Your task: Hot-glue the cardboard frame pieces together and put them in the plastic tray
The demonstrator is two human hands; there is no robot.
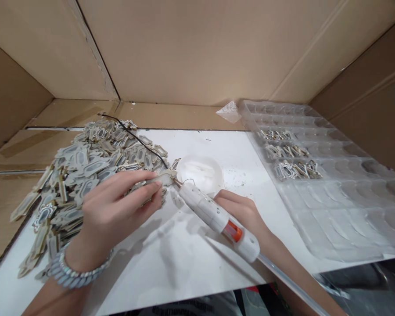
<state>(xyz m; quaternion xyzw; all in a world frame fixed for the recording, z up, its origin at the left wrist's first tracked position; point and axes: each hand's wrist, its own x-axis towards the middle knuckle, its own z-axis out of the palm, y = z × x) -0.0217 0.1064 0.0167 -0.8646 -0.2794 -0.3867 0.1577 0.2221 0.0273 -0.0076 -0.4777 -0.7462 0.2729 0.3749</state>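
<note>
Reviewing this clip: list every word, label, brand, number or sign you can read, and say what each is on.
No text can be read for certain.
Dark fabric below the near edge of the white flat tabletop: a row of letter-like marks, too blurred to read.
White plastic glue gun with an orange part: no lettering I can make out.
Clear plastic compartment tray: no lettering I can make out.

Pile point(88, 169) blks L; room btwn dish point(220, 176), tray point(335, 228)
</note>
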